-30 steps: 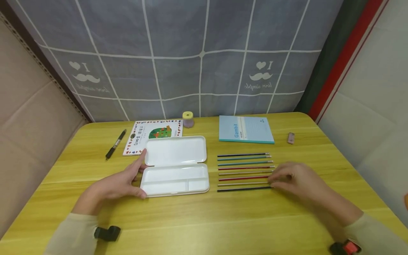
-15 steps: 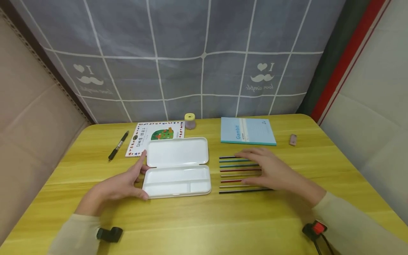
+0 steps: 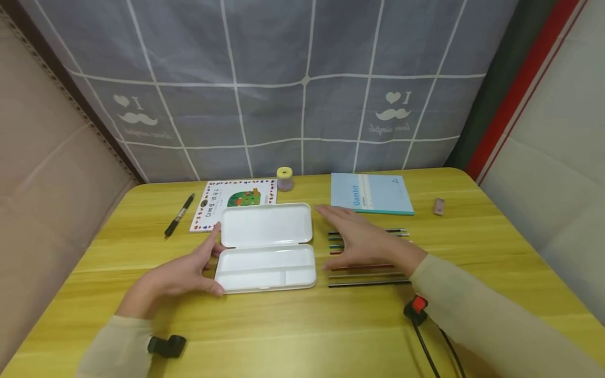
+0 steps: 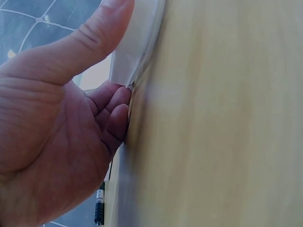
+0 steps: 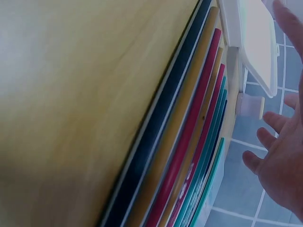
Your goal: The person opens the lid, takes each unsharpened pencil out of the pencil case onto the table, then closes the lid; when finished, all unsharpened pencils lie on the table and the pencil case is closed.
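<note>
A white pencil case (image 3: 267,226) lies unfolded on the table, its lid back and the bare compartments of its base facing up. At its left end my left hand (image 3: 181,275) holds it, thumb along the front corner and fingers against the side. The left wrist view shows the fingertips (image 4: 120,116) curled at the case's edge. My right hand (image 3: 366,241) spreads over a row of several pencils (image 3: 368,284), partly hiding them, its fingertips close to the case's right side. Nothing is between its fingers. In the right wrist view the pencils (image 5: 161,118) lie parallel.
Behind the case lie a picture book (image 3: 212,205) and a small yellow-topped pot (image 3: 284,181). A black pen (image 3: 179,215) is at the left. A light blue notebook (image 3: 373,194) lies beyond the pencils, with an eraser (image 3: 439,206) at the right.
My right hand has moved left from the pencils' right ends, across the row, to beside the case, its fingers spreading from a pinch. The left hand has stayed at the case.
</note>
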Motion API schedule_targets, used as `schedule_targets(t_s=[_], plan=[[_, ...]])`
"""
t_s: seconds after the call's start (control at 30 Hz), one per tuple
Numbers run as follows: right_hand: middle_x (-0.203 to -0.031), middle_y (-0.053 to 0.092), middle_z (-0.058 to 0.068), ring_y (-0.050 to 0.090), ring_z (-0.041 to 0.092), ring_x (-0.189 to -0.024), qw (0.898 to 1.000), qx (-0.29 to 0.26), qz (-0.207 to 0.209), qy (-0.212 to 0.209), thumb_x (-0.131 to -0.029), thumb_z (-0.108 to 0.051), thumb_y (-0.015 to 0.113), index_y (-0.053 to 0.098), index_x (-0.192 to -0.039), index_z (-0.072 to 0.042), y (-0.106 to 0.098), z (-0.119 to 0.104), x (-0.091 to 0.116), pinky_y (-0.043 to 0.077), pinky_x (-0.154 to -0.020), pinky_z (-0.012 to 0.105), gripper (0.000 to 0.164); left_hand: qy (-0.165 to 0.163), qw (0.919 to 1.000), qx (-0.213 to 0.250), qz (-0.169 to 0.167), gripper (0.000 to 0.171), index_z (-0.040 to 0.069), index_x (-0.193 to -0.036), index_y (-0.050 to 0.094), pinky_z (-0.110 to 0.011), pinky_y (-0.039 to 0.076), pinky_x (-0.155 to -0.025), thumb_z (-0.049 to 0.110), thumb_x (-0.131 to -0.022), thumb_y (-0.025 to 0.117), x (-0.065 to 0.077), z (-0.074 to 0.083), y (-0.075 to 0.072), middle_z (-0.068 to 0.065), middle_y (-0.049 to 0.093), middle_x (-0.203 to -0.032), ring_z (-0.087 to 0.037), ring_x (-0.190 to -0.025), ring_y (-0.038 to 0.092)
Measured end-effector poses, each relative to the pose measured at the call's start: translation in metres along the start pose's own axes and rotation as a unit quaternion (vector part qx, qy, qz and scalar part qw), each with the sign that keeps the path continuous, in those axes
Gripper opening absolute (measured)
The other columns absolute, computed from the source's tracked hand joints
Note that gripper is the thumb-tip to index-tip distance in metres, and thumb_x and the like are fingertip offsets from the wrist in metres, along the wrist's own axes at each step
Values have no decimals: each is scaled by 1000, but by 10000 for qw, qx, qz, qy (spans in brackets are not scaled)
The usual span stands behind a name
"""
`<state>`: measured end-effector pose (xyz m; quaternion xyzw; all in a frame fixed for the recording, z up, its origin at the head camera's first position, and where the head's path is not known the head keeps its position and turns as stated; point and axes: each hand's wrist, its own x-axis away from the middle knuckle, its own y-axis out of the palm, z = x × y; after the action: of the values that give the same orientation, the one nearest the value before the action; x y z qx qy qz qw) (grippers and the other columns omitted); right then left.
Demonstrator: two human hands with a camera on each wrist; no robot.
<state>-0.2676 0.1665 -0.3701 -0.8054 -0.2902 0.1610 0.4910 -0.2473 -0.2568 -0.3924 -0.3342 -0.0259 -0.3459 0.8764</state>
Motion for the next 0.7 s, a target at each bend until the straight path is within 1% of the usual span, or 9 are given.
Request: schedule_targets(t_s=[0.07, 0.17, 0.23, 0.3, 0.43, 0.53, 0.6, 0.7], plan=[[-173, 19, 7, 18, 35, -158, 10000, -4, 4, -38, -81, -63, 82, 14, -169, -18, 2, 0, -4, 19, -123, 59, 121, 40, 10000, 32, -10, 142, 6, -160, -27, -28, 45, -103, 29, -83, 89, -1, 1, 1, -20, 41, -144, -35, -127, 50], [-173, 20, 7, 19, 35, -157, 9999, -5, 39, -131, -86, -65, 75, 14, -169, -18, 4, -1, -10, 19, -123, 59, 114, 93, 9999, 88, -20, 142, 2, -159, -28, -40, 45, -106, 27, -83, 89, -1, 4, 1, -21, 42, -144, -36, -128, 49], [-173, 21, 7, 21, 35, -157, 9998, 0, 45, -176, -90, -66, 70, 14, -169, -17, 6, -2, -13, 19, -124, 57, 108, 56, 9999, 123, -17, 142, 1, -159, -27, -45, 43, -107, 27, -82, 89, -1, 4, 2, -20, 43, -144, -36, -129, 48], [-173, 19, 5, 20, 34, -158, 9998, -23, 8, -192, -92, -66, 67, 14, -169, -17, 7, -3, -15, 18, -124, 56, 105, 11, 9999, 129, -19, 142, 0, -159, -27, -47, 43, -108, 27, -82, 90, 0, 4, 2, -20, 43, -145, -36, -130, 48], [-173, 18, 6, 20, 35, -157, 9997, -49, -18, -226, -95, -62, 66, 14, -169, -14, 7, -6, -18, 16, -125, 56, 102, 42, 10000, 59, -15, 142, 0, -159, -27, -49, 41, -109, 27, -82, 89, 1, 3, 2, -19, 44, -145, -36, -131, 48], [-173, 20, 9, 21, 38, -157, 9996, -12, 11, -274, -95, -60, 66, 15, -168, -11, 5, -6, -20, 16, -125, 57, 102, 100, 9999, 9, -10, 142, 0, -159, -28, -55, 38, -112, 28, -83, 89, -1, 3, 0, -20, 44, -146, -38, -134, 47], [-172, 20, 10, 21, 36, -157, 9997, 3, 8, -262, -95, -60, 66, 15, -168, -11, 4, -7, -22, 16, -125, 57, 102, 106, 9999, -9, -7, 142, 1, -159, -28, -59, 36, -112, 28, -83, 89, -2, 3, -1, -21, 44, -146, -39, -135, 46], [-172, 21, 11, 21, 34, -157, 9998, -45, -30, -216, -95, -60, 67, 16, -168, -12, 3, -8, -25, 16, -125, 56, 102, 94, 10000, -2, -14, 142, 1, -159, -28, -58, 37, -112, 27, -83, 89, -2, 3, -1, -21, 43, -146, -39, -134, 46]])
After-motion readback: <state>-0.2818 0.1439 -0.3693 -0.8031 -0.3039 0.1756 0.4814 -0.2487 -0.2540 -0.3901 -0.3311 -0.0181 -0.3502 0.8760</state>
